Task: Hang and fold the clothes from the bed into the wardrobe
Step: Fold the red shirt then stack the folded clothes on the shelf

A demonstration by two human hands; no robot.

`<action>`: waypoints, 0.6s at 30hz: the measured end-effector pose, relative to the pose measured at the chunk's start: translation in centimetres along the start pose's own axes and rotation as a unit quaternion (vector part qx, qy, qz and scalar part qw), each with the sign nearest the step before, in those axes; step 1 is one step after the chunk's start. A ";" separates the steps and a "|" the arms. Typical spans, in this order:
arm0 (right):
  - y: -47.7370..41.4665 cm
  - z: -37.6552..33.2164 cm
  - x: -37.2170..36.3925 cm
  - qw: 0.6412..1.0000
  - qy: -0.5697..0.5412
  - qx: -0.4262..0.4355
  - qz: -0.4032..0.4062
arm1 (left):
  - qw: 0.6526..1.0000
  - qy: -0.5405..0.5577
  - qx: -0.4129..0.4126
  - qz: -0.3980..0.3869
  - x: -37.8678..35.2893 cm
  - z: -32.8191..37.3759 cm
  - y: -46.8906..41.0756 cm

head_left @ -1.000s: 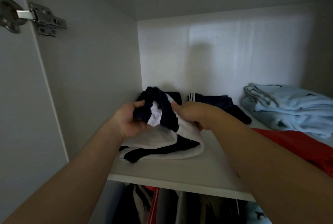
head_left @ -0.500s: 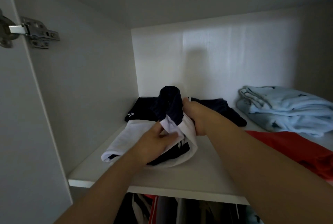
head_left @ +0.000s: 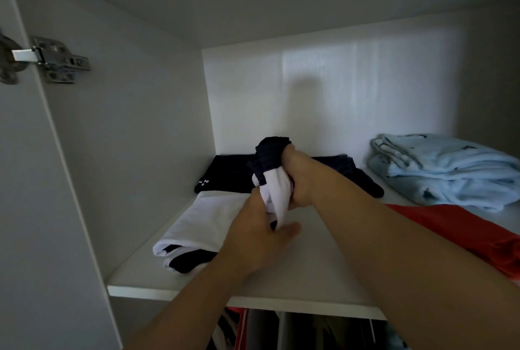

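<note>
A white and navy garment [head_left: 208, 217] lies on the white wardrobe shelf [head_left: 315, 273], its left part flat. Its right end, with a navy ribbed cuff on top, is bunched upright. My right hand [head_left: 298, 178] grips that bunched end from the right. Just below it, my left hand [head_left: 259, 234] pinches the white fabric from the front left. A folded navy garment [head_left: 225, 175] with a small white logo lies behind, against the back wall.
A folded light blue garment [head_left: 444, 169] sits at the back right of the shelf. A red garment [head_left: 461, 234] lies under my right forearm at the right. A metal door hinge [head_left: 53, 61] is at upper left. Hanging clothes [head_left: 244, 330] show below the shelf.
My left hand moved right from the garment's left side to its bunched end. The right hand lifted that end higher. The left part of the garment now lies flat.
</note>
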State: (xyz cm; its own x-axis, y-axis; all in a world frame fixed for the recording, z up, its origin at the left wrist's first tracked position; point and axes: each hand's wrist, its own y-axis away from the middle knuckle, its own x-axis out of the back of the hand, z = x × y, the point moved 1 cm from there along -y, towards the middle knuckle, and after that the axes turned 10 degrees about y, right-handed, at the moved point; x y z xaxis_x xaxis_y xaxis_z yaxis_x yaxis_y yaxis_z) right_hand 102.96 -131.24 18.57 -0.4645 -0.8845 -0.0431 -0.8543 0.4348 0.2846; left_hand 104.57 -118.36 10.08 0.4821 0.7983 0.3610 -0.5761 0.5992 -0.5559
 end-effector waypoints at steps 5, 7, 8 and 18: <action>1.3 -0.6 1.4 0.996 0.049 -0.029 -0.073 | 0.964 0.182 0.125 0.147 4.1 -0.6 0.1; 1.3 -0.6 2.2 0.992 0.122 -0.021 -0.038 | 0.919 0.296 0.196 0.174 6.6 -1.0 0.8; 1.2 -0.5 2.6 0.982 0.185 -0.012 -0.014 | 0.897 0.341 0.221 0.171 7.8 -1.2 1.3; 0.4 1.4 2.4 0.935 0.272 0.147 -0.172 | 0.822 0.467 0.308 0.108 13.2 -3.1 2.6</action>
State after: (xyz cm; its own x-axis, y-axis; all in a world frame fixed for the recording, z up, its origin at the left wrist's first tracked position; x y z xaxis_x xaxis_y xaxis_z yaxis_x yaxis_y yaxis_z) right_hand 101.23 -132.95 17.26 -0.0317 -0.9007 0.4333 -0.9958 0.0659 0.0641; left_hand 111.49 -106.46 11.05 0.4548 0.6687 -0.5882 -0.8016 0.5951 0.0567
